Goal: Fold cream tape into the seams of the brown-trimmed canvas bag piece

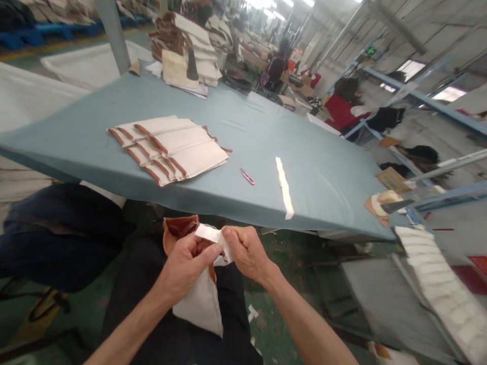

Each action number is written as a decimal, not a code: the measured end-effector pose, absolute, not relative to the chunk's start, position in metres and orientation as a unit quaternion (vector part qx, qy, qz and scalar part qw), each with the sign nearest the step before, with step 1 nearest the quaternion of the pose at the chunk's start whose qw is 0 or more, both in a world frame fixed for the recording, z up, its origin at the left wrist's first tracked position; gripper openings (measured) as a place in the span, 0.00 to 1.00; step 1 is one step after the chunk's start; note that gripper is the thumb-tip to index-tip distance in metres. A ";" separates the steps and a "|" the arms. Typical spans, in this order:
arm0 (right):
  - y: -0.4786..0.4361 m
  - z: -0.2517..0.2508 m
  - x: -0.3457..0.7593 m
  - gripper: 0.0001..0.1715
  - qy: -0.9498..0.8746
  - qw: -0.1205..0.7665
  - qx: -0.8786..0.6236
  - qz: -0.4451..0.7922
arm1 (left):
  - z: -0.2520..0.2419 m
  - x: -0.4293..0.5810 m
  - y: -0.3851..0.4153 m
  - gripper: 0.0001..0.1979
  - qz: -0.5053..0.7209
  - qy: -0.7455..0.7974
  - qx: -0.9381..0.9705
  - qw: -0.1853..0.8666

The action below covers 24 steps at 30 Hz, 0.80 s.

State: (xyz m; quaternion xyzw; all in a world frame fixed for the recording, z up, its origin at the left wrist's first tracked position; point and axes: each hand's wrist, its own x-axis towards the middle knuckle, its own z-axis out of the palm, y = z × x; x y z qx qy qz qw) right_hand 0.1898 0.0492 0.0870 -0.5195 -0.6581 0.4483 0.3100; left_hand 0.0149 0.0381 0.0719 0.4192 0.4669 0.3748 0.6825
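Observation:
Over my lap hangs a cream fabric pouch (200,304) with a brown inside showing at its raised top edge. My left hand (184,268) is closed around the upper part of this pouch, thumb on top. A short white strip (207,232) sticks out between my two hands, at the pouch's edge. With thumb and bent fingers, my right hand (249,251) pinches the strip's right end. How the strip joins the pouch is hidden by my fingers. On the table before me lie small pink thread snips (247,176) and a longer off-white strip (283,187).
Overlapping cream pieces with brown edges (198,144) lie on the blue-green table (243,121). A taller fabric stack (194,45) stands at its far left. A dark-clothed person (274,68) is in the background. Shelving (429,96) and a white padded length (437,284) are at right.

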 end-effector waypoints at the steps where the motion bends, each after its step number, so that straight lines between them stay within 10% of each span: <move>1: 0.049 0.087 0.188 0.44 -0.656 0.307 -0.520 0.453 | 0.071 0.014 0.038 0.23 0.375 0.468 0.423 0.679; 12: 0.051 0.084 0.185 0.45 -0.650 0.329 -0.554 0.403 | 0.070 -0.005 0.036 0.22 0.351 0.454 0.508 0.643; 24: 0.064 0.096 0.199 0.31 -0.702 0.359 -0.575 0.219 | 0.061 0.008 0.079 0.08 0.285 0.588 0.668 0.355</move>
